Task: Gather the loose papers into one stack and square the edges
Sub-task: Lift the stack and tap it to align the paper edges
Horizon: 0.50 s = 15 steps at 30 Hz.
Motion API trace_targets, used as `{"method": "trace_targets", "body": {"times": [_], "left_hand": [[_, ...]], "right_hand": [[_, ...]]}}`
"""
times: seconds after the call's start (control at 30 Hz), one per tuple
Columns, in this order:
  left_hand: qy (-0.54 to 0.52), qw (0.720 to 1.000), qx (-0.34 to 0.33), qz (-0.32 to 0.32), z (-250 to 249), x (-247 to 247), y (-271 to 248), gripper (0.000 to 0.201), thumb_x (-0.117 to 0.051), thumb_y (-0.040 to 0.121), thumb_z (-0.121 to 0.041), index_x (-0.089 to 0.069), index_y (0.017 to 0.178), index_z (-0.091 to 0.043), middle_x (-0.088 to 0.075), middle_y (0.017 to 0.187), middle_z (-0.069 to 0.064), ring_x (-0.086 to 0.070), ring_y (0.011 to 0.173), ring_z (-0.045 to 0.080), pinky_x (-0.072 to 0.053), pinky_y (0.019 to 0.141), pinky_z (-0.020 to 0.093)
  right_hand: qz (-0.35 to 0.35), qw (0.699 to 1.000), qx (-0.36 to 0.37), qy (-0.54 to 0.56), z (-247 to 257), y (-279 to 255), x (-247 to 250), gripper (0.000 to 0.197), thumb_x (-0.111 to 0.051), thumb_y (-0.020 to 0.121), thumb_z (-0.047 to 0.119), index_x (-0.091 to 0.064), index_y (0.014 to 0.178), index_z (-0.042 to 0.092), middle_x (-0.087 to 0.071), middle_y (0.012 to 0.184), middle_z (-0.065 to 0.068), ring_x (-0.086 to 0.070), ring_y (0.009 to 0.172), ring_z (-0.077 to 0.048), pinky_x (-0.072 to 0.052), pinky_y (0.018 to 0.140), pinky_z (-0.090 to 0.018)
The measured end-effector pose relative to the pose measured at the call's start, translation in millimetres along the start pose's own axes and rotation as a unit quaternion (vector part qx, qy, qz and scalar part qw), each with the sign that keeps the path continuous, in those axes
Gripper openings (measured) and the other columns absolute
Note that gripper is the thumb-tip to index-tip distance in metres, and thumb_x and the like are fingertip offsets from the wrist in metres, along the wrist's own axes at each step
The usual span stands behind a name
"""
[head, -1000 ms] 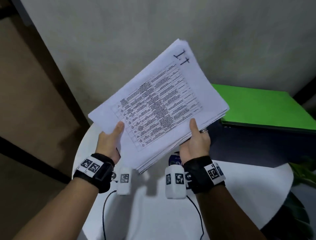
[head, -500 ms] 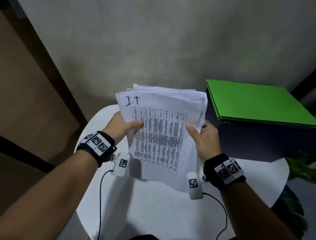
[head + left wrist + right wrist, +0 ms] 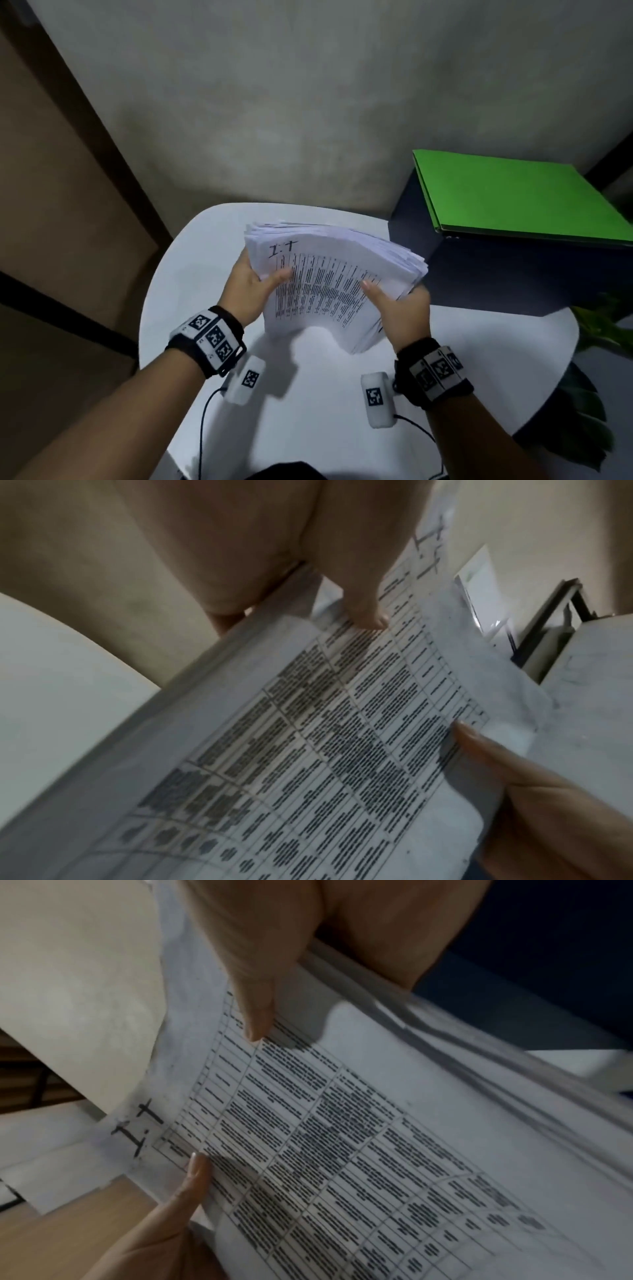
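Top sheet of the paper stack (image 3: 329,284): a handwritten mark in black, reading roughly "I.†" (or "1.1"), stands in the corner above a printed table (image 3: 342,1150) whose rows of small type are too blurred to read in any view. Wristbands (image 3: 212,334) and the white wrist-mounted units (image 3: 375,397): square black-and-white coded markers, with no legible words.

The fingers of both hands are hidden behind the stack of papers (image 3: 329,287), whose printed table text (image 3: 342,750) blurs past reading
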<state>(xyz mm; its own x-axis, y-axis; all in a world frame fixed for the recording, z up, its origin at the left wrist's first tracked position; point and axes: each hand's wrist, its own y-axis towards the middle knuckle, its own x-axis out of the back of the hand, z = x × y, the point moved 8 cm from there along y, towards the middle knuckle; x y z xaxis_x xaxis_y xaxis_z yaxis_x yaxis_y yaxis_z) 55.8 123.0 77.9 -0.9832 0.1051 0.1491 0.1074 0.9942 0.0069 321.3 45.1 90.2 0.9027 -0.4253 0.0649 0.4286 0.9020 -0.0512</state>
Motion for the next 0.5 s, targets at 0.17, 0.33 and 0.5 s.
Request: {"method": "trace_targets", "body": {"times": [0.17,0.33,0.5], "left_hand": [[-0.01,0.999,-0.022,-0.033,-10,3,-1,0.03,-0.077,0.082,-0.009,-0.069,0.111,-0.008,-0.077,0.099,-0.002,-0.073,0.095,0.013,-0.058,0.089,0.039],[-0.069,0.997,-0.028,0.03,-10,1,-2,0.075,-0.091,0.064,-0.021,-0.057,0.128,-0.003,-0.072,0.12,0.003,-0.067,0.114,0.016,-0.053,0.097,0.03],[-0.122,0.988,-0.061,0.078,-34,-9,3,0.077,-0.089,0.06,-0.024,-0.055,0.127,-0.004,-0.074,0.115,-0.002,-0.068,0.11,0.013,-0.053,0.089,0.023]], "right_hand": [[-0.003,0.999,0.008,0.041,16,1,-3,0.017,-0.081,0.076,0.005,-0.074,0.086,0.016,-0.078,0.085,0.005,-0.074,0.081,-0.009,-0.056,0.071,-0.025],[-0.011,0.993,0.101,0.065,54,-4,-4,0.041,-0.075,0.078,-0.007,-0.062,0.11,0.015,-0.074,0.094,0.01,-0.07,0.088,-0.005,-0.054,0.076,-0.019],[-0.062,0.985,0.156,0.048,76,-6,-6,0.017,-0.07,0.085,-0.001,-0.07,0.09,0.015,-0.073,0.087,0.01,-0.068,0.083,-0.002,-0.051,0.076,-0.015]]}}
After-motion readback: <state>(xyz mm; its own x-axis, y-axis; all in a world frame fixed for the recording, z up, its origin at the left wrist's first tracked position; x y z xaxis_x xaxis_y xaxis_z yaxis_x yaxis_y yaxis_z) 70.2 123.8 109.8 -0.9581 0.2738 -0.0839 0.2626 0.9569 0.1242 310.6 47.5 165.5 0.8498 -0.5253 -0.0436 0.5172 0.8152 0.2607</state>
